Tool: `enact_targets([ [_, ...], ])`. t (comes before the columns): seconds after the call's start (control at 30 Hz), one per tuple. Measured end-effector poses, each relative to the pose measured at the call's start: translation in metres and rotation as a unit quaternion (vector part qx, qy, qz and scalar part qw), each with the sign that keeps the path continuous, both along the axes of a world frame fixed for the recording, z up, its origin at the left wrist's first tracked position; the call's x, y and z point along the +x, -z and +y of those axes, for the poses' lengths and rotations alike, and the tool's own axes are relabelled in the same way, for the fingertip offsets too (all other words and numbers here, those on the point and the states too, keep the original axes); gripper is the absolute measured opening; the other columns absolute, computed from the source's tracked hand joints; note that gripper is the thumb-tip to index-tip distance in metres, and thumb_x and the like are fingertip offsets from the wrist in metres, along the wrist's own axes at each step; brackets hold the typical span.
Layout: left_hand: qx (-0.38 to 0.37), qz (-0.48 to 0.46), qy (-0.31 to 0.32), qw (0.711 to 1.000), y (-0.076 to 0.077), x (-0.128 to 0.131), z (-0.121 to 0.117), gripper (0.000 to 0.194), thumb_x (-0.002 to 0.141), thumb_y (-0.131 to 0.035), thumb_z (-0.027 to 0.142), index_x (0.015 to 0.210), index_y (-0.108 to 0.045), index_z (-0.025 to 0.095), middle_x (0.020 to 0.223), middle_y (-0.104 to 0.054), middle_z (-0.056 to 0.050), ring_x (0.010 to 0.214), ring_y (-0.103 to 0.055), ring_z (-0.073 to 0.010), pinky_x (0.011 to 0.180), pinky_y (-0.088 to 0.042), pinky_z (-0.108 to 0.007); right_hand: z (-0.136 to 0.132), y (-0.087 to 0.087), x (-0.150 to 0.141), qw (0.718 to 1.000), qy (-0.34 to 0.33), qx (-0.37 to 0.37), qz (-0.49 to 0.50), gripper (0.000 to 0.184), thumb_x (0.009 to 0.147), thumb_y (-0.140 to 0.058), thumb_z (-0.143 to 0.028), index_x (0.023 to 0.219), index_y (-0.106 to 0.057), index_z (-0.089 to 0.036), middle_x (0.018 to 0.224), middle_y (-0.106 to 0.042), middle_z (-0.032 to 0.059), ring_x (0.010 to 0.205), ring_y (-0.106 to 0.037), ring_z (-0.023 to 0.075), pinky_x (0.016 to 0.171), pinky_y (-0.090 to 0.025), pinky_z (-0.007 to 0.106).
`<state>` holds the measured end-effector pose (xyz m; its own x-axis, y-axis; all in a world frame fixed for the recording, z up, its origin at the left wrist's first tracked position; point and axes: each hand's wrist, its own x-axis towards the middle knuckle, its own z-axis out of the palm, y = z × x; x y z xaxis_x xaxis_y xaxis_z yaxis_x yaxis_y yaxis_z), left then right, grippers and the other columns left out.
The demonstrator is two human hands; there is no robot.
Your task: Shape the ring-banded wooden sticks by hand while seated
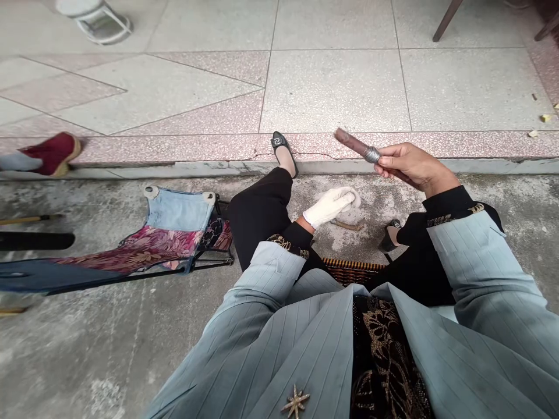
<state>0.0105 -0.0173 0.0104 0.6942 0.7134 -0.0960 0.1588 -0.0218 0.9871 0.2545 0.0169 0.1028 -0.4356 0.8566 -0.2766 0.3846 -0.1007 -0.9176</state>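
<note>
A brown stick [349, 141], wound with silver wire [372, 155], is held near its wire-wound part by the bare right grip [408, 164], the fingers closed on it; its free end is pointed up and to the left of that grip. The left grip [328, 206] is covered by a white glove, its fingers bent together; whether the pale, rounded shape [356, 199] at their tips is held cannot be told. Just below the left grip, a curved brown piece [351, 226] is seen, and farther below, a woven edge [356, 267]. Well to the left of the left grip, a folding seat [180, 209] is set on the concrete ground [144, 349]. Beyond both grips, a tiled step [334, 87] is seen, with a dark shoe [279, 141] placed at its edge.
</note>
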Motion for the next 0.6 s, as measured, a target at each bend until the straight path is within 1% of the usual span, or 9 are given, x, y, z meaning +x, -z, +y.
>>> enact_targets([
  [0.07, 0.054, 0.047, 0.015, 0.997, 0.0, 0.002, 0.0, 0.042, 0.098, -0.041, 0.049, 0.09, -0.063, 0.014, 0.08, -0.063, -0.005, 0.06, -0.049, -0.0109, 0.061, -0.043, -0.025, 0.005, 0.008, -0.001, 0.997, 0.03, -0.003, -0.071, 0.037, 0.086, -0.063, -0.048, 0.098, -0.072, -0.014, 0.079, -0.066, 0.0064, 0.065, -0.051, 0.013, 0.063, -0.041, 0.027],
  [0.17, 0.145, 0.138, 0.045, 0.979, 0.007, 0.003, 0.002, 0.038, 0.098, -0.042, 0.045, 0.092, -0.066, 0.016, 0.091, -0.066, -0.005, 0.083, -0.059, -0.017, 0.08, -0.046, -0.028, 0.011, 0.021, -0.007, 0.975, -0.001, 0.006, -0.224, 0.031, 0.088, -0.06, -0.04, 0.103, -0.074, -0.016, 0.079, -0.066, 0.0053, 0.069, -0.055, 0.0153, 0.066, -0.04, 0.028],
  [0.2, 0.17, 0.163, 0.049, 0.971, 0.01, 0.002, 0.003, 0.038, 0.098, -0.041, 0.044, 0.094, -0.066, 0.016, 0.093, -0.067, -0.005, 0.088, -0.06, -0.0183, 0.083, -0.045, -0.028, 0.012, 0.024, -0.009, 0.959, -0.024, 0.016, -0.284, 0.03, 0.089, -0.059, -0.037, 0.105, -0.074, -0.016, 0.081, -0.066, 0.0058, 0.072, -0.056, 0.0169, 0.067, -0.04, 0.03],
  [0.27, 0.212, 0.211, 0.056, 0.953, 0.017, 0.001, 0.005, 0.039, 0.099, -0.039, 0.043, 0.097, -0.067, 0.017, 0.093, -0.067, -0.006, 0.089, -0.061, -0.0198, 0.084, -0.044, -0.028, 0.011, 0.027, -0.015, 0.914, -0.082, 0.024, -0.397, 0.028, 0.089, -0.058, -0.033, 0.105, -0.075, -0.017, 0.085, -0.068, 0.0081, 0.077, -0.059, 0.0207, 0.069, -0.039, 0.032],
  [0.37, 0.238, 0.247, 0.07, 0.937, 0.022, -0.002, 0.008, 0.035, 0.098, -0.041, 0.041, 0.1, -0.068, 0.018, 0.087, -0.067, -0.006, 0.088, -0.062, -0.0202, 0.083, -0.044, -0.028, 0.005, 0.031, -0.026, 0.85, -0.199, -0.008, -0.487, 0.023, 0.088, -0.06, -0.029, 0.097, -0.076, -0.016, 0.088, -0.069, 0.0122, 0.078, -0.061, 0.0234, 0.068, -0.039, 0.034],
  [0.4, 0.234, 0.243, 0.074, 0.939, 0.023, -0.004, 0.009, 0.034, 0.098, -0.042, 0.04, 0.101, -0.068, 0.019, 0.087, -0.068, -0.005, 0.088, -0.062, -0.0199, 0.084, -0.044, -0.027, 0.003, 0.032, -0.029, 0.838, -0.239, -0.024, -0.49, 0.021, 0.088, -0.06, -0.028, 0.094, -0.076, -0.015, 0.086, -0.069, 0.0126, 0.075, -0.06, 0.0226, 0.067, -0.038, 0.034],
  [0.47, 0.213, 0.217, 0.077, 0.95, 0.022, -0.006, 0.011, 0.033, 0.097, -0.043, 0.04, 0.103, -0.068, 0.019, 0.091, -0.069, -0.004, 0.09, -0.062, -0.0192, 0.086, -0.044, -0.027, 0.0, 0.033, -0.031, 0.835, -0.31, -0.073, -0.448, 0.018, 0.087, -0.062, -0.025, 0.09, -0.076, -0.014, 0.08, -0.068, 0.0105, 0.069, -0.058, 0.0191, 0.065, -0.038, 0.032],
  [0.53, 0.182, 0.18, 0.071, 0.964, 0.021, -0.009, 0.012, 0.035, 0.097, -0.043, 0.041, 0.102, -0.068, 0.017, 0.096, -0.07, -0.005, 0.09, -0.062, -0.0189, 0.087, -0.045, -0.028, -0.001, 0.031, -0.028, 0.855, -0.364, -0.13, -0.344, 0.019, 0.086, -0.063, -0.027, 0.093, -0.076, -0.014, 0.074, -0.067, 0.0061, 0.064, -0.056, 0.015, 0.064, -0.039, 0.029],
  [0.6, 0.142, 0.132, 0.053, 0.98, 0.02, -0.009, 0.012, 0.039, 0.097, -0.044, 0.046, 0.101, -0.067, 0.014, 0.097, -0.069, -0.007, 0.089, -0.061, -0.0186, 0.085, -0.045, -0.029, 0.0, 0.025, -0.021, 0.889, -0.379, -0.152, -0.21, 0.026, 0.085, -0.066, -0.034, 0.101, -0.076, -0.016, 0.074, -0.067, 0.0028, 0.065, -0.055, 0.0128, 0.065, -0.041, 0.027],
])
